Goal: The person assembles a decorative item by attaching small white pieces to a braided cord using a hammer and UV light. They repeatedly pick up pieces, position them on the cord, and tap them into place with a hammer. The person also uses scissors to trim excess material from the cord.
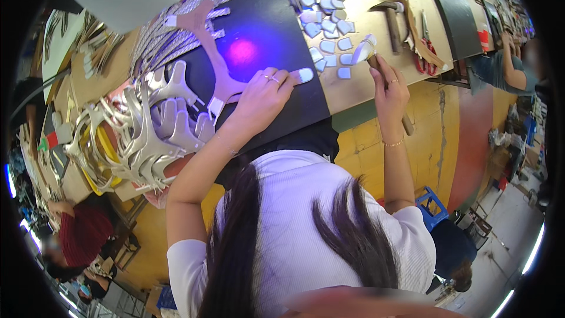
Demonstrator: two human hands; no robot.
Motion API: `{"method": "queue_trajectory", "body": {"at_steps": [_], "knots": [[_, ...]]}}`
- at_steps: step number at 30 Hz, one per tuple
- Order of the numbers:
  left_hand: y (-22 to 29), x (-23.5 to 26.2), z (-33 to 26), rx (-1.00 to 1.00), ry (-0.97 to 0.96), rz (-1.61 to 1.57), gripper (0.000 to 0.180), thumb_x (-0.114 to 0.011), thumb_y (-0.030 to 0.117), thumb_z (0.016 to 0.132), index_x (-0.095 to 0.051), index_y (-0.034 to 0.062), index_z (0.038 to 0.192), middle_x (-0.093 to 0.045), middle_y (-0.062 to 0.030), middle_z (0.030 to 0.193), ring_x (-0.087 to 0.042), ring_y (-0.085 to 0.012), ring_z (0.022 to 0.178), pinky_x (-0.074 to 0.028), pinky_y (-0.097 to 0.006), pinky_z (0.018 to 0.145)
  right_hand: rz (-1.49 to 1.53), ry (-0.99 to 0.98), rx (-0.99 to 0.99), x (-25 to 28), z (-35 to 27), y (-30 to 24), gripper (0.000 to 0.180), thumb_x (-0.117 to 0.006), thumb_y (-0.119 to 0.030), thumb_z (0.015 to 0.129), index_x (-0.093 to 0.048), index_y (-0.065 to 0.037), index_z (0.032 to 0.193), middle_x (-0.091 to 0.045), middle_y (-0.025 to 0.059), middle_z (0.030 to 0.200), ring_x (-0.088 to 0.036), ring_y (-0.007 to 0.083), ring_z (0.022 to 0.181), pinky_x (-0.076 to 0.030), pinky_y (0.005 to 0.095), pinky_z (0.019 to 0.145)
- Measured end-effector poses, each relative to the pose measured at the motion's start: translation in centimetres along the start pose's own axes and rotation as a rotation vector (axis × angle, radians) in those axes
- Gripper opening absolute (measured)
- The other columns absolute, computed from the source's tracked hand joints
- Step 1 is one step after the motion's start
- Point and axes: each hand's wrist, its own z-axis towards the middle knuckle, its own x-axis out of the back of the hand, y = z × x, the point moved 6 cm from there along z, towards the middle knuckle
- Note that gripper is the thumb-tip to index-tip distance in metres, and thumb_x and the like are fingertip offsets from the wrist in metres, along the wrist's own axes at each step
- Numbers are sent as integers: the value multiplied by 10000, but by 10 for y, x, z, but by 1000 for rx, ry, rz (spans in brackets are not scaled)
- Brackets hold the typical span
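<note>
My left hand (265, 95) is over a black mat (276, 29), its fingers pressed together at a small pale tab with a rounded end (304, 75). Whether the tab lies on another piece is hidden by the fingers. Beside that hand, partly under it, lies a pale pink branched shoe-upper piece (219, 65) with white ends. My right hand (389, 87) is wrapped around the wooden handle of a hammer (407, 125). Its head, which looks wrapped in something whitish, is raised near the mat's right edge. Many similar pale tabs (328, 26) lie scattered beyond it.
Pale cut uppers (153, 123) are heaped at the left, with silvery braided strips (176, 29) behind them. Another hammer (392, 26) and red-handled scissors (425, 53) lie to the right. A coloured light spot falls on the mat. Other people sit at both sides.
</note>
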Motion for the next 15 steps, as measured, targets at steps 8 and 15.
{"method": "queue_trajectory", "body": {"at_steps": [8, 15], "knots": [[0, 84, -10, 597, 94, -494, 162, -642, 94, 933, -678, 50, 1084, -691, -97, 1008, -684, -204, 898, -527, -349, 819, -246, 21, 73, -13, 13, 27, 261, -742, -176, 858, -740, -99, 1108, -680, 76, 967, -617, 283, 877, -505, 394, 813], [-2, 188, -70, 679, 715, -826, 226, -531, 76, 1012, -571, -49, 1195, -677, -170, 1045, -690, -239, 914, -558, -354, 850, -23, -74, 86, -23, 80, -3, 231, -723, -166, 888, -735, -80, 1102, -675, 105, 1016, -657, 275, 933, -517, 368, 815]]}}
